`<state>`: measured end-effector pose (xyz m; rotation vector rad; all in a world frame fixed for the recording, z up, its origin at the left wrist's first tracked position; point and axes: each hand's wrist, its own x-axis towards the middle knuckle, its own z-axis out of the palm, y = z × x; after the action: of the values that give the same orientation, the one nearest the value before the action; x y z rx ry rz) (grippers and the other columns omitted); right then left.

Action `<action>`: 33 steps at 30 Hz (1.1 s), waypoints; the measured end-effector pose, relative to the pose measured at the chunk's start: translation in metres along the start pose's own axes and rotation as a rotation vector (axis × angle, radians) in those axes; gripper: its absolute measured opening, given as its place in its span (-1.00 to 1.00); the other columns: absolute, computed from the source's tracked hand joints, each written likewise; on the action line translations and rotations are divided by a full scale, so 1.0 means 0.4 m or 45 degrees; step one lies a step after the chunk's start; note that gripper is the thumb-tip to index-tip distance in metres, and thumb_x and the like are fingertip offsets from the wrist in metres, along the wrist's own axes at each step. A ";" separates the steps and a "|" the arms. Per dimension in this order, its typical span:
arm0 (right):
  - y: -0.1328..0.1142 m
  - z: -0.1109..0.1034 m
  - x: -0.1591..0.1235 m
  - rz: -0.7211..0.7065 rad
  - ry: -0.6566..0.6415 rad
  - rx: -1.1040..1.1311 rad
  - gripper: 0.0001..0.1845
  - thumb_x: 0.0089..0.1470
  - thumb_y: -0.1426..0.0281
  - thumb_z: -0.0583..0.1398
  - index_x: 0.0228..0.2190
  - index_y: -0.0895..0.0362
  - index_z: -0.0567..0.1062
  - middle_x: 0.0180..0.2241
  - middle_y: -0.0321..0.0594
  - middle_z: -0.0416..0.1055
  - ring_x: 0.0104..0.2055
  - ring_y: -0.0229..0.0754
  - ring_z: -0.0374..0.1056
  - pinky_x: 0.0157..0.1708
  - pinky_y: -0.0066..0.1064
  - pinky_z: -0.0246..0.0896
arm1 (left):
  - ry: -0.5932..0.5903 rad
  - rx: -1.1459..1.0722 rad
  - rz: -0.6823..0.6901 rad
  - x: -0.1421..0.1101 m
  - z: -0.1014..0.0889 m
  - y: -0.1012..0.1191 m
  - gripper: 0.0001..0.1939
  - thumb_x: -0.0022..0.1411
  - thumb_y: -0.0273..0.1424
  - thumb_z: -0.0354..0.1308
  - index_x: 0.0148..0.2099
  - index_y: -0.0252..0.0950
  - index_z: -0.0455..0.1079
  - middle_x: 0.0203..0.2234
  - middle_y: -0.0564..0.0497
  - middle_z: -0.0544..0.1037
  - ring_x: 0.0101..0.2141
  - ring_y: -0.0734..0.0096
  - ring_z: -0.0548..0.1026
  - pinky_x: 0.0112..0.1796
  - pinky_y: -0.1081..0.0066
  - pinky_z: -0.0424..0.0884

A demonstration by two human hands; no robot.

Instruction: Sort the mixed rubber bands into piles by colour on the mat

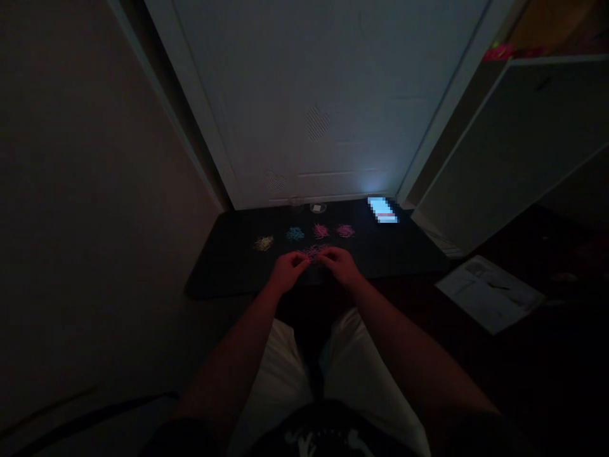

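My left hand (288, 269) and my right hand (341, 264) meet over a purple pile of thin, stick-like pieces (312, 252) on a dark mat or low board (228, 270). On each hand, thumb and fingers are pinched together. The light is too dim to show what they hold. Beyond my hands lie similar piles in a loose row: a pale yellow pile (264, 243), a blue pile (295, 233), a pink pile (320, 231) and a darker pink pile (346, 231). My fingers partly cover the purple pile.
A lit, pixelated screen (382, 210) rests at the board's back right. Near the back edge are a small round dish (318, 207) and a faint clear container (296, 202). A pale door-like panel (333, 82) rises behind. A flat printed sheet (490, 293) lies at right.
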<state>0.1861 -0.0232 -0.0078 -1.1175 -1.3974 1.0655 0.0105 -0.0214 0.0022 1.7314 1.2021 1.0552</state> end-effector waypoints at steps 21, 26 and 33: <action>-0.006 -0.006 -0.006 -0.020 0.030 0.034 -0.70 -0.21 0.22 0.25 -0.40 0.14 0.49 -0.56 -0.32 0.36 -0.54 -0.32 0.19 -0.53 -0.47 0.08 | 0.053 -0.025 -0.030 -0.001 -0.003 -0.006 -0.76 0.01 -0.26 0.15 -0.36 -0.35 0.43 -0.50 0.01 0.51 -0.46 0.46 0.41 -0.39 0.46 0.33; -0.020 0.001 -0.008 -0.061 -0.039 -0.151 -0.81 -0.16 0.25 0.22 -0.53 0.13 0.49 -0.54 -0.28 0.40 -0.49 -0.27 0.24 -0.45 -0.43 0.12 | -0.040 0.069 0.034 -0.006 0.002 0.002 -0.78 0.03 -0.27 0.14 -0.36 -0.34 0.44 -0.48 0.00 0.52 -0.46 0.46 0.42 -0.40 0.46 0.32; -0.012 -0.001 -0.008 -0.008 -0.026 -0.079 -0.80 -0.17 0.25 0.22 -0.52 0.15 0.44 -0.59 -0.34 0.33 -0.55 -0.33 0.18 -0.51 -0.47 0.06 | 0.012 0.056 0.033 -0.003 -0.001 -0.005 -0.77 0.06 -0.26 0.12 -0.37 -0.35 0.41 -0.49 0.00 0.50 -0.47 0.47 0.41 -0.42 0.48 0.31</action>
<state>0.1863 -0.0274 -0.0035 -1.1494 -1.4574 1.0377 0.0090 -0.0220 0.0003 1.7818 1.2201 1.0601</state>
